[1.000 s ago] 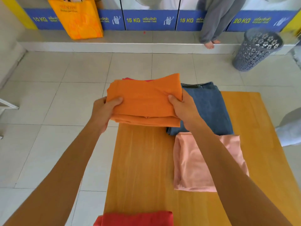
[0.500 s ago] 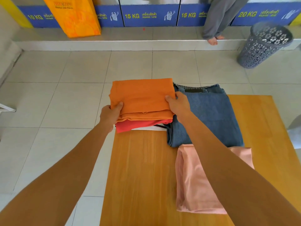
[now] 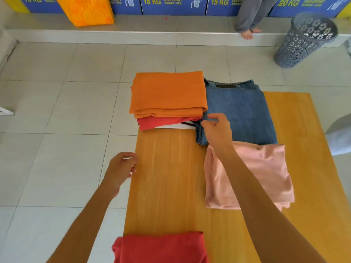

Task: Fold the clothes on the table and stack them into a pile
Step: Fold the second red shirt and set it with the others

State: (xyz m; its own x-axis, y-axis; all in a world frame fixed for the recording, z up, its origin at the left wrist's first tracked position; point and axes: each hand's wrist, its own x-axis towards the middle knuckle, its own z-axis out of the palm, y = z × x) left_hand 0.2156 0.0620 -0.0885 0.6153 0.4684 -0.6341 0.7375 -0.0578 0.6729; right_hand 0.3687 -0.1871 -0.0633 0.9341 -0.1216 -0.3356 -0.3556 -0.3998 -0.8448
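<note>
Folded orange garment (image 3: 168, 93) sits on top of the pile at the far left corner of the wooden table (image 3: 167, 183), w/ a red folded piece (image 3: 161, 122) under it and a white layer (image 3: 174, 127) w/ dark trim at the bottom. Folded jeans (image 3: 241, 111) lie just beside the pile on the right, touching it. Folded pink garment (image 3: 266, 171) lies nearer, against the jeans' near edge. Another red garment (image 3: 161, 247) at the near table edge. Right hand (image 3: 218, 130) hovers over the jeans' left edge, fingers loosely spread, holding nothing. Left hand (image 3: 120, 168) at the table's left edge, relaxed and empty. Beyond: grey laundry basket (image 3: 303, 40), orange bag (image 3: 87, 10), a person's bare feet (image 3: 248, 34).
</note>
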